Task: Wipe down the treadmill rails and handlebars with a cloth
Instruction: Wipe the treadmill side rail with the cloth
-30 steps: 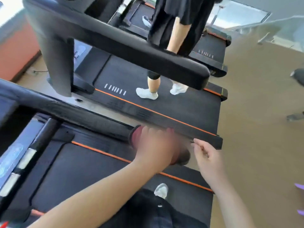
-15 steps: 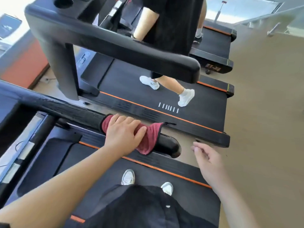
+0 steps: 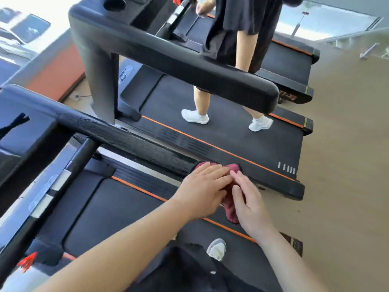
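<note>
Grip, both hands: left hand [image 3: 201, 193] laid palm-down over a dark red cloth [image 3: 230, 209], fingers curled onto it at the free end of the handrail [image 3: 130, 142]; right hand [image 3: 250, 207] pressed against the same cloth from the 3 o'clock side, fingers extended along the fabric, fingertips meeting those of the left. Whether the right hand actually pinches the cloth cannot be told.

Cloth: bunched over the rail's end, one fold showing at 12 o'clock of the knuckles, a loose tail hanging between the hands toward 6 o'clock.

Handrail: black, textured, running from the hands toward 10 o'clock up to the console.

Treadmill deck [image 3: 101, 211]: black belt below the hands, orange stripe along its side rail. Wearer's pale shoe [image 3: 216, 248] on the belt at 6 o'clock of the hands, dark clothing beside it.

Neighbouring treadmill [image 3: 242, 142]: at 12 o'clock, same black belt and orange stripe, thick black handrail crossing above it. Another person [image 3: 242, 28] on that belt, dark clothing, bare lower legs, white shoes.

Floor [image 3: 347, 165]: tan, at 3 o'clock
</note>
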`<state>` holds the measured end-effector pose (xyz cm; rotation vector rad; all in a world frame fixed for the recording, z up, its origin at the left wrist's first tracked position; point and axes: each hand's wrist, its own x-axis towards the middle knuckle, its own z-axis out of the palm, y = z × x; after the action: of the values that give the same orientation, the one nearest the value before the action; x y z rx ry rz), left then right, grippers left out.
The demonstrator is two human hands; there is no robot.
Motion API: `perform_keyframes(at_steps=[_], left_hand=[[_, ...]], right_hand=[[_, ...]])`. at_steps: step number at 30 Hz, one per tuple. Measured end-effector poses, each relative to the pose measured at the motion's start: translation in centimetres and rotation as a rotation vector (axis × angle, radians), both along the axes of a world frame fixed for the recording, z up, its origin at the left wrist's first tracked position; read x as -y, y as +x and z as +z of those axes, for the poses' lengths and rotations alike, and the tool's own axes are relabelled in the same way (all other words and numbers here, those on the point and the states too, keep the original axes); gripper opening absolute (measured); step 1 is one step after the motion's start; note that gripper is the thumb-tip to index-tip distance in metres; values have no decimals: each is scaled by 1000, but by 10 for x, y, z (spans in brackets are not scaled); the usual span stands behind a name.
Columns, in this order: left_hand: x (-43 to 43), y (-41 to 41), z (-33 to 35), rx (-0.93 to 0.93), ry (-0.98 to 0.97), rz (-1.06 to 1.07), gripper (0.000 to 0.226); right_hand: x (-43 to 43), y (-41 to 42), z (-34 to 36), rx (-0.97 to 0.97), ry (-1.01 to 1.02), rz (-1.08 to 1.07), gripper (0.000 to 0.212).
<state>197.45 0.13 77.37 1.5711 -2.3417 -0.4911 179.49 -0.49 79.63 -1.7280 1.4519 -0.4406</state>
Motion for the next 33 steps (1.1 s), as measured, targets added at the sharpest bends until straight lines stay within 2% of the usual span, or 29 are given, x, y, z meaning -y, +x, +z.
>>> perform_keyframes(at_steps=[2, 5, 9, 13, 18, 23, 30, 33], left_hand=[[-12, 34, 9, -65, -30, 7, 47], [-27, 73, 15, -181, -167, 228, 30], [-41, 127, 24, -276, -240, 569, 21], [-54, 176, 25, -390, -101, 821, 27], [-60, 230, 26, -505, 52, 1051, 22], [-72, 259, 25, -505, 330, 1175, 19], [-101, 252, 18, -566, 471, 1226, 27], [-108, 246, 21, -544, 494, 1244, 27]], right_hand=[[3, 20, -17, -274, -219, 207, 47], [11, 59, -25, -611, -305, 295, 59], [28, 116, -28, -712, -368, 355, 69], [48, 185, -24, -675, -406, 453, 66], [62, 280, -20, -608, -467, 495, 58], [68, 368, -21, -531, -520, 557, 53], [80, 456, -21, -453, -553, 616, 58], [88, 480, -16, -386, -424, 632, 66]])
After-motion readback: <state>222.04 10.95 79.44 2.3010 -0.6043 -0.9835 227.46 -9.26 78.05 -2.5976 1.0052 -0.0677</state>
